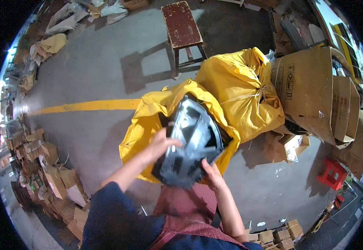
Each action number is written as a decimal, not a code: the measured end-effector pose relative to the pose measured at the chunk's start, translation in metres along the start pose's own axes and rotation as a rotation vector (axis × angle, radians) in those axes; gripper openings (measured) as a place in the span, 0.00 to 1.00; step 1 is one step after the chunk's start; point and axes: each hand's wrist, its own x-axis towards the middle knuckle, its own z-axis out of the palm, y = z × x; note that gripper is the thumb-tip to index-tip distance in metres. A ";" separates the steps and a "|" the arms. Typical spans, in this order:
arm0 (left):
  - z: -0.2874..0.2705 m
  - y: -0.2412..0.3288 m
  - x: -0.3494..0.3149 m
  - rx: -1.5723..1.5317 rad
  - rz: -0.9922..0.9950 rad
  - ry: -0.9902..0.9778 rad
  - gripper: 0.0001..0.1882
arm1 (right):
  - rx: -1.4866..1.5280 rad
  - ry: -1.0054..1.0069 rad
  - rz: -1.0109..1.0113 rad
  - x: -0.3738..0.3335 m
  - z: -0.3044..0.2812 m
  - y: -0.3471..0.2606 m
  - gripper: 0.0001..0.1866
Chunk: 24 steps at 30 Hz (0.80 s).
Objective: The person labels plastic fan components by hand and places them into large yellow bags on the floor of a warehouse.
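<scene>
A glossy black molded plastic part, blurred by motion, is held in front of me at the mouth of an open yellow sack. On its left side, my left hand grips the edge, the thumb laid across the top and the other fingers mostly hidden. Lower right, my right hand is closed round the near edge with its thumb on the upper face. Its remaining fingers are out of sight beneath. Whether more parts lie inside the sack cannot be made out.
A tied, full yellow sack leans beside the open one. Right of it stand a large cardboard box, a small open carton and a red plastic stool. Beyond is a brown wooden stool. Cartons pile up at left.
</scene>
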 end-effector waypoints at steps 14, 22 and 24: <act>-0.002 -0.110 0.120 1.082 0.151 0.265 0.18 | 0.463 0.311 -0.512 -0.170 -0.199 -0.007 0.39; 0.055 -0.150 0.209 1.296 -0.020 -0.193 0.55 | 0.617 0.310 -0.666 -0.251 -0.195 0.005 0.40; 0.064 -0.157 0.200 1.321 -0.048 -0.114 0.55 | 0.566 0.367 -0.655 -0.257 -0.167 0.011 0.39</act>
